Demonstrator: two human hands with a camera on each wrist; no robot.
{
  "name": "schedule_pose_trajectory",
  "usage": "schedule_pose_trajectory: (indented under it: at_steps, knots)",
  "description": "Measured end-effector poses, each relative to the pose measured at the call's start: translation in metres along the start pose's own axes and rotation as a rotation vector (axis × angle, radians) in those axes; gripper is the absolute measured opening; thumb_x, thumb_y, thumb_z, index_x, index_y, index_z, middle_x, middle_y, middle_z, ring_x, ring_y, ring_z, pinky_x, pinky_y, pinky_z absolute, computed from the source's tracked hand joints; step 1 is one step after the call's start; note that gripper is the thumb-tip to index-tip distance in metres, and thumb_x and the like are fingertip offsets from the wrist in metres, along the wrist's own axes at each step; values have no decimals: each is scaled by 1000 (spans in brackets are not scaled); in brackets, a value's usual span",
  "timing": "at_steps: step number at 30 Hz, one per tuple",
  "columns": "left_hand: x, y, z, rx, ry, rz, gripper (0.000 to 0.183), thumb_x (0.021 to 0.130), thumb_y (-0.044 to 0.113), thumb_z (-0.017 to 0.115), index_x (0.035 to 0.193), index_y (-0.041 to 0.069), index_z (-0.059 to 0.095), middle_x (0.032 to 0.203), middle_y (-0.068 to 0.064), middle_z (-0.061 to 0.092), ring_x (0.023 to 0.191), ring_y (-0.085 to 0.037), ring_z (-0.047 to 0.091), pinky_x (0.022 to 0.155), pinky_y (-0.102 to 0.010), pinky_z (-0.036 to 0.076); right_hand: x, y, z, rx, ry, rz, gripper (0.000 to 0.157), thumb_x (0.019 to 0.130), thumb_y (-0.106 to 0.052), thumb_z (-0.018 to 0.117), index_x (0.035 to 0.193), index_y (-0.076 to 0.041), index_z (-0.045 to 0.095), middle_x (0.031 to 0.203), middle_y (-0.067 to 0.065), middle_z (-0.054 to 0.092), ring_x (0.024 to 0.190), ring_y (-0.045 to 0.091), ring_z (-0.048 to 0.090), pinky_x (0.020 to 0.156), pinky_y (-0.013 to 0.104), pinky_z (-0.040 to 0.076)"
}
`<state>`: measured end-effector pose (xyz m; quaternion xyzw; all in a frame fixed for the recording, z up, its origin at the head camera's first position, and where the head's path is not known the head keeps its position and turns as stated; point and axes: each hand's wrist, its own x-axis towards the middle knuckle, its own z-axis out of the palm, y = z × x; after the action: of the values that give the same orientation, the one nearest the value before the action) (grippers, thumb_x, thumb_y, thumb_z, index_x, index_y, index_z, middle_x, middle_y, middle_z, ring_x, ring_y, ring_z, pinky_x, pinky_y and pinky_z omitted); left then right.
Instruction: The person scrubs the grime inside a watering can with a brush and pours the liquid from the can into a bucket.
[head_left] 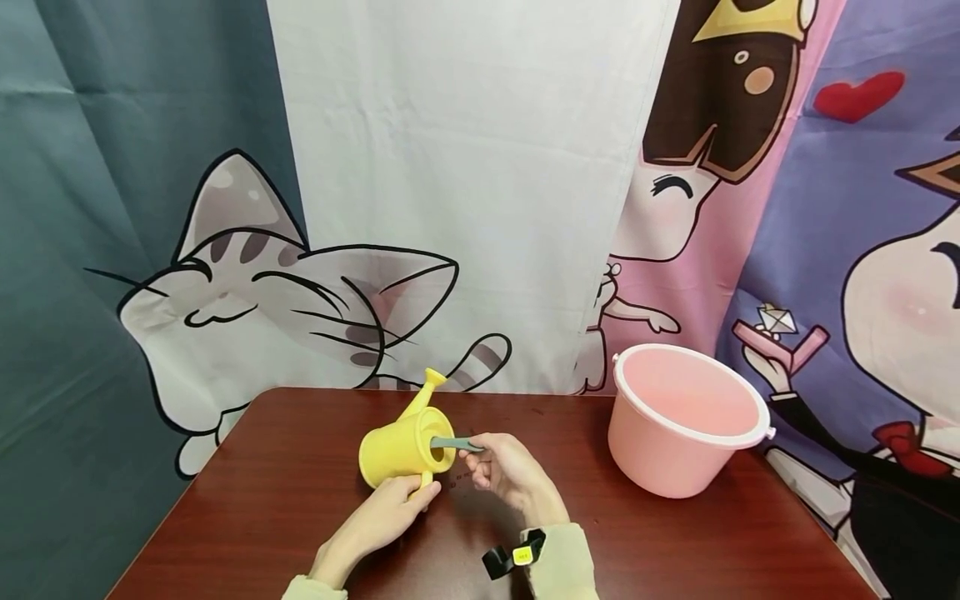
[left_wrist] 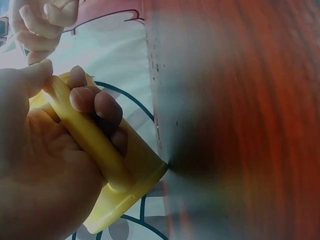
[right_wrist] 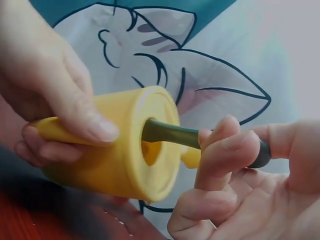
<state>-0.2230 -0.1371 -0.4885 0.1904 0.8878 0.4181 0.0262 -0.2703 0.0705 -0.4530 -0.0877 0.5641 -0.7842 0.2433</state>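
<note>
A yellow watering can [head_left: 392, 454] is tilted on its side above the table, with its spout pointing away. My left hand [head_left: 384, 515] grips the can's handle, fingers curled round it as the left wrist view shows. Into the round opening of the can runs a slim grey-green handle [right_wrist: 175, 135]; its far end is hidden inside, so its kind cannot be told. Thumb and fingers of my right hand [head_left: 517, 475] pinch the outer end of this green handle, to the right of the opening.
A pink bucket [head_left: 667, 454] with a white rim stands at the right of the dark red wooden table [head_left: 247, 500]. Behind the table's back edge hangs a curtain [head_left: 480, 167] printed with cartoon figures. Small dark marks lie on the tabletop near the can.
</note>
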Motion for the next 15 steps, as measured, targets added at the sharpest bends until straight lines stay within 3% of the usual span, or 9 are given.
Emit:
schedule_pose_trajectory:
  at_steps: [9, 15]
  knots:
    - [2, -1, 1, -16, -4, -8, 47, 88, 50, 40, 67, 10, 51, 53, 7, 41, 45, -8, 39, 43, -23, 35, -2, -4, 1, -25, -11, -15, 24, 83, -18, 50, 79, 3, 60, 54, 1, 49, 36, 8, 38, 41, 21, 33]
    - [1, 0, 1, -35, -14, -12, 46, 88, 49, 41, 67, 9, 51, 53, 7, 40, 45, -7, 39, 43, -23, 35, 4, 2, 11, -4, 18, -19, 30, 83, -15, 50, 90, 15, 54, 56, 2, 49, 38, 8, 37, 40, 21, 33]
